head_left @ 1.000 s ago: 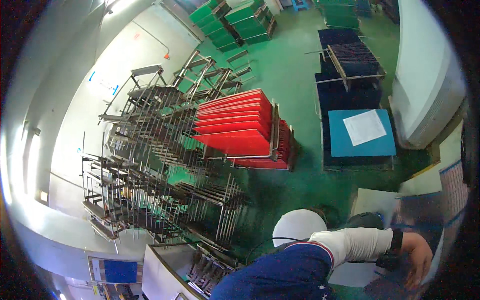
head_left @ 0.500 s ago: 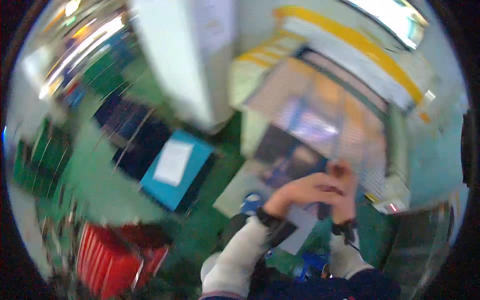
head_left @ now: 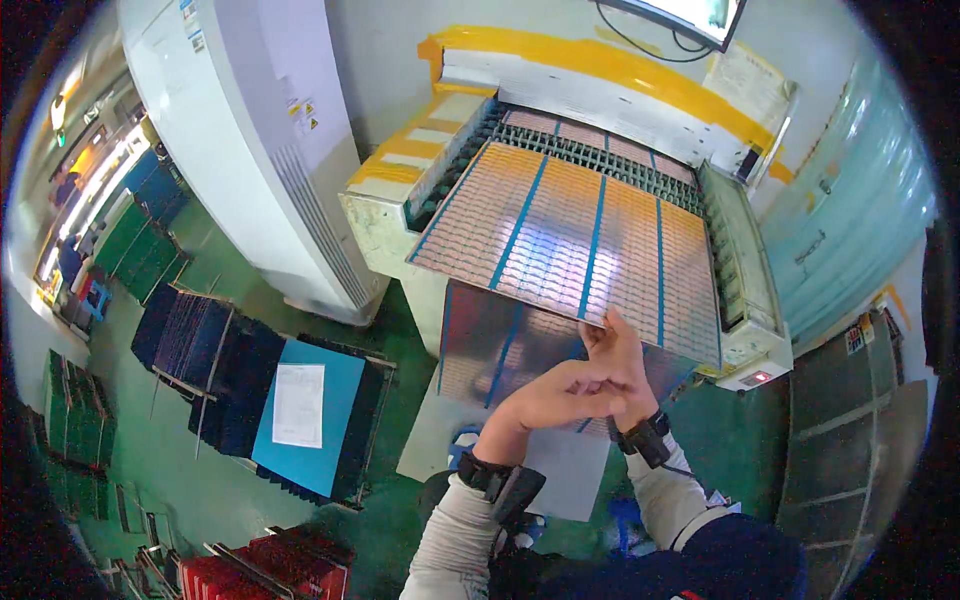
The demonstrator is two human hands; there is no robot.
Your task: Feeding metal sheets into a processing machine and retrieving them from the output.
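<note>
A large copper-coloured circuit board panel (head_left: 540,215) with blue stripes rests on the rollers, its near edge jutting toward me. My right hand (head_left: 618,355) is at that near edge, the fingertips pinched on it. My left hand (head_left: 560,395) crosses in front of the right palm, fingers stretched out and no object seen in them. Below the panel is a darker striped surface (head_left: 480,345); I cannot tell whether it is a second panel or a reflection. Black bands circle both wrists.
The roller machine (head_left: 755,270) has yellow-taped edges and a screen above it. A tall white cabinet (head_left: 250,140) stands left of it. Racks of dark panels (head_left: 225,370) carry a blue board (head_left: 340,430) with a paper sheet (head_left: 298,405). Red panels (head_left: 265,570) sit lower left.
The view has swung, shifting the machine left and steadying the blurred picture. My hands were together below the panel; the right fingers now reach its near edge.
</note>
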